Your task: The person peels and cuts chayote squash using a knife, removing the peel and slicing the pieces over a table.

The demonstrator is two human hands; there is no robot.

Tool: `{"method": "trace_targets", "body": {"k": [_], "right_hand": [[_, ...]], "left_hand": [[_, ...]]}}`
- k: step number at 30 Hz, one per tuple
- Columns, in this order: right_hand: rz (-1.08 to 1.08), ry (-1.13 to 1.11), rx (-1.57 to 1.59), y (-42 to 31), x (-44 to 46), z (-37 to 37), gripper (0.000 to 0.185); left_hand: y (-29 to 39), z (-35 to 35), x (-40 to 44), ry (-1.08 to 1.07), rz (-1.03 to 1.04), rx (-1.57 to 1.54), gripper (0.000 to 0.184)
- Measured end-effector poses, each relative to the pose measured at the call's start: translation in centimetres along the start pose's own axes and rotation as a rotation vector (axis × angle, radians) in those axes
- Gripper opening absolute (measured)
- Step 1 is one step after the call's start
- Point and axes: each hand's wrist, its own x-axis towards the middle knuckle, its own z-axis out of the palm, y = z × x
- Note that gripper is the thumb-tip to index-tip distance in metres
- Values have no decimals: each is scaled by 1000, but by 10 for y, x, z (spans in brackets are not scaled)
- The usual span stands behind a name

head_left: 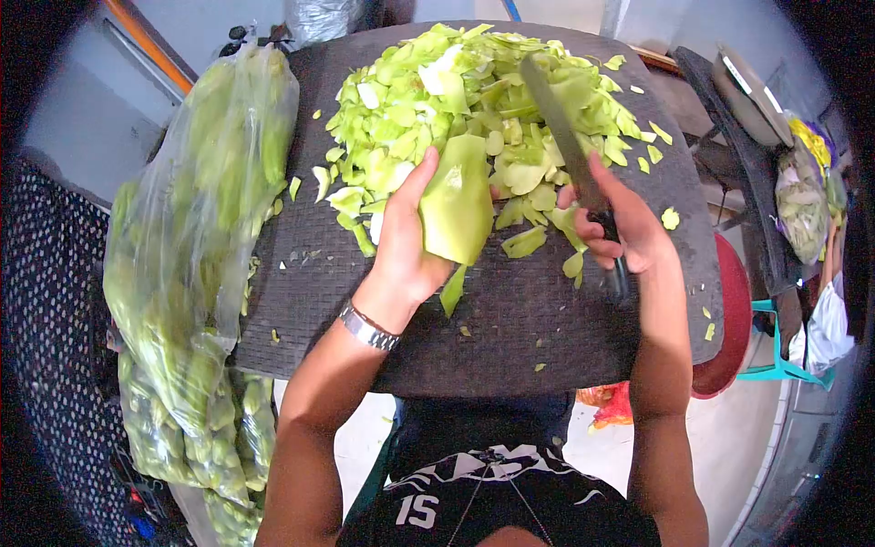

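Note:
My left hand (406,242), with a metal watch (368,328) on its wrist, is closed round a large pale-green fruit (460,201). Its surface has broad, flat cut faces; its exact kind I cannot tell. A long kitchen knife (561,123) is in my right hand (624,219), fingers wrapped round the black handle, blade pointing up and to the left. The blade is apart from the fruit. Behind both hands lies a heap of thin green slices (401,100) on the dark woven-pattern table (437,342). One loose green strip (453,290) shows just below the fruit.
Clear plastic bags (196,219) full of green produce stand along the table's left side. To the right are a red basin (729,319), a teal stool (775,342) and a dark shelf (752,191) holding a grey pan lid (752,96) and bagged goods. Scraps are scattered over the tabletop.

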Motion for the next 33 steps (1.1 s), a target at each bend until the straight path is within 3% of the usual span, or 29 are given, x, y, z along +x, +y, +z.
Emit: {"method": "trace_targets", "body": {"k": [4, 7, 10, 13, 14, 17, 18, 24, 28, 31, 33], "right_hand": [[-64, -743, 672, 13, 7, 19, 76], [134, -690, 760, 25, 9, 33, 74], [60, -742, 669, 16, -2, 37, 74], [-133, -226, 150, 10, -19, 45, 73], [-228, -36, -194, 14, -11, 40, 68], [-726, 233, -966, 27, -5, 49, 60], [-565, 186, -969, 15, -16, 58, 55], [-728, 36, -1000, 16, -14, 49, 55], [-763, 112, -1130, 14, -15, 45, 59], [-778, 232, -1216, 12, -9, 34, 61], [-773, 321, -1239, 8, -6, 19, 62]], "left_hand": [[1, -6, -1, -52, -48, -33, 58], [3, -8, 0, -73, -60, -13, 57], [2, -10, 0, -93, -64, -31, 53], [-1, -9, -2, -78, -48, 39, 50], [-2, -10, -2, -86, -29, 100, 49], [-7, -12, -4, -136, 16, 199, 51], [-8, -12, -3, -169, 21, 172, 54], [-8, -7, -10, -319, -2, 84, 77], [-13, -8, -9, -287, 15, 68, 79], [-11, -16, -11, -308, 16, 356, 71], [-4, -13, -12, -298, -9, 241, 73]]}}
